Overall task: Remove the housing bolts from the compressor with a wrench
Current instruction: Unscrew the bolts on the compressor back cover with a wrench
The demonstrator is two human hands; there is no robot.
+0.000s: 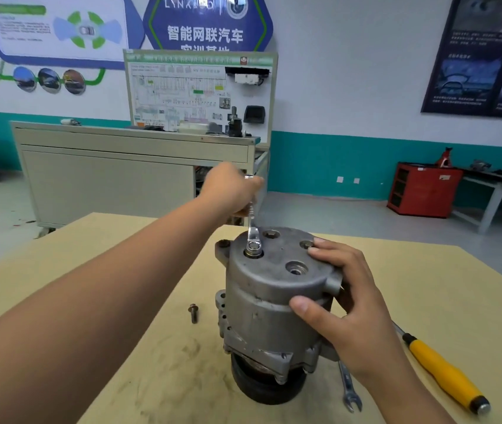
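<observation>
1. The compressor (262, 313) stood on end near the middle of the worktop (121, 301), black pulley down and housing cover up.
2. The left hand (231, 191) gripped the far end of the wrench (252, 221), fingers curled round the shank. The ring end sat over a bolt (253, 246) at the left of the cover.
3. The right hand (344, 304) clasped the housing from the right, thumb on the wall and fingers bent over the cover rim. One fingertip lay just beside a second bolt (306, 244). A third bolt (271, 234) sat near the ring end.
4. A loose bolt (193, 313) lay on the worktop to the left of the compressor. A recess (295, 268) in the cover looked empty. Judgement: the removal was partly done, with three bolts left in the cover.
5. Risk: the compressor rested only on the rounded pulley. A hard pull on the long wrench could tip or spin it if the right hand's hold gave.
6. Risk: the wrench rose steeply from the bolt. If the ring was not square on the head, it could ride off and round the corners, and the left hand could then strike the cover.
7. Risk: the right fingers lay close to the wrench's likely sweep and could be caught.
8. Risk: the loose bolt lay unconfined and could roll off the worktop.
9. A spare wrench (349, 390) and a yellow-handled screwdriver (445, 374) lay to the right, near the right forearm. A sudden elbow movement could knock them.
</observation>
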